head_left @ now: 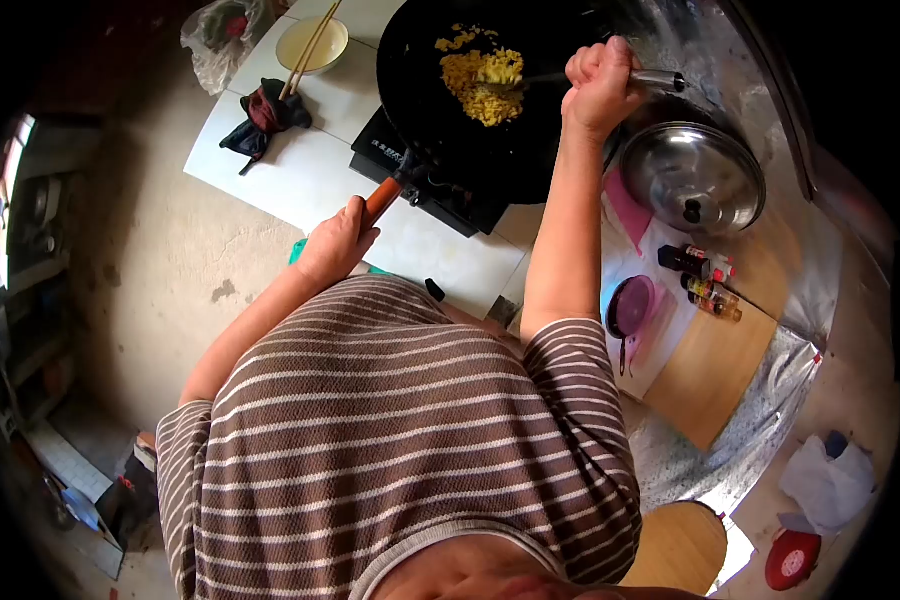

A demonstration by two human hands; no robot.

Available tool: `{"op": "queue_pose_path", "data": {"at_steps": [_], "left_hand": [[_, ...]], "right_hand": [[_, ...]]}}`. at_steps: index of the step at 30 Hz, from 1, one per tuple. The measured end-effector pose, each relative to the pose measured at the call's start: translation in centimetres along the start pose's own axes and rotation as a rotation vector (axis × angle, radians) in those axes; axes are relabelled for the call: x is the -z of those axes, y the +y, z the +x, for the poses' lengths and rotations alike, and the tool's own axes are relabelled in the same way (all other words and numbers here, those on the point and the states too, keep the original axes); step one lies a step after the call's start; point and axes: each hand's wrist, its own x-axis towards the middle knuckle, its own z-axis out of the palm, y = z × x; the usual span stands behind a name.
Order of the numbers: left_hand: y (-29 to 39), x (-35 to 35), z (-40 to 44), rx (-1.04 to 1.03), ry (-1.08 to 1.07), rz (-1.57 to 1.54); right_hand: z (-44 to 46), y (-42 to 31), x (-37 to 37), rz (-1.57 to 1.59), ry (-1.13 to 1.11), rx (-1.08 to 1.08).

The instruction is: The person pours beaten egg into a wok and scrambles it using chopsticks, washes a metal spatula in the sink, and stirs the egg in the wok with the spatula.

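My left hand (340, 243) is closed around the wooden handle (382, 203) of a large black wok (415, 110). Scrambled egg (480, 100), yellow and broken into small pieces, lies in the wok. My right hand (602, 90) grips the metal handle of a spatula (660, 80) over the wok's right side. The spatula's far end reaches into the egg, which partly hides it. Under the wok is a black cooker (375, 145) on a white tiled counter (310, 165).
A pale bowl with chopsticks (312, 45) and a dark cloth (268, 115) are on the counter's left. To the right are a steel lid (692, 178), several small bottles (710, 285), a purple-rimmed round item (632, 306) and a wooden board (712, 385).
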Motion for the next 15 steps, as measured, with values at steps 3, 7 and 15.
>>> {"op": "queue_pose_path", "data": {"at_steps": [3,7,15], "left_hand": [[0.3,0.0,-0.5,0.009,-0.01,-0.004],[0.1,0.1,-0.3,0.008,-0.01,-0.013],[-0.1,-0.1,-0.3,0.019,-0.03,-0.014]], "right_hand": [[0.1,2.8,0.3,0.047,0.027,0.066],[0.8,1.3,0.5,0.091,0.06,-0.041],[-0.6,0.6,2.2,0.077,-0.063,-0.038]]}}
